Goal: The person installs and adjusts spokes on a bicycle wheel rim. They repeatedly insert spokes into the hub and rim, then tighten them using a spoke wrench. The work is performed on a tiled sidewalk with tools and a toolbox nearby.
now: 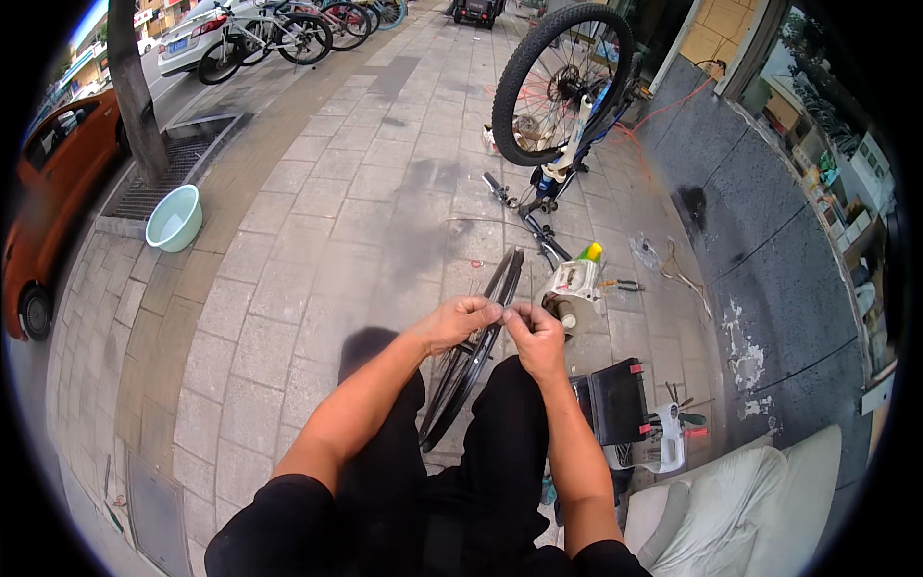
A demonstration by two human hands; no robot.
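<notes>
Wheel: the loose bike wheel (465, 383) stands tilted between the person's knees, black rim side-on, just under both hands.
Left hand: the left hand (456, 324) is at the top stretch of the rim, thumb and fingertips drawn together.
Right hand: the right hand (536, 338) is right beside it, same pinchy pose, fingertips about meeting the left's. Honestly can't tell if either one's closed on the rim, on something tiny, or just loose.
Bike: an upside-down bike (507, 108) up ahead, white-and-blue fork; any lettering on it is too small for me.
Ground stuff: white machine (579, 277) just right of the wheel, yellow-green bottle (590, 253) against its far side, pliers (630, 286) nearby. Black toolbox (613, 402) with red clips by the right forearm.
Basin: pale green basin (175, 221), well off left.
Writing: blue plate (175, 45) on the white car (205, 27), characters too small to make out.
</notes>
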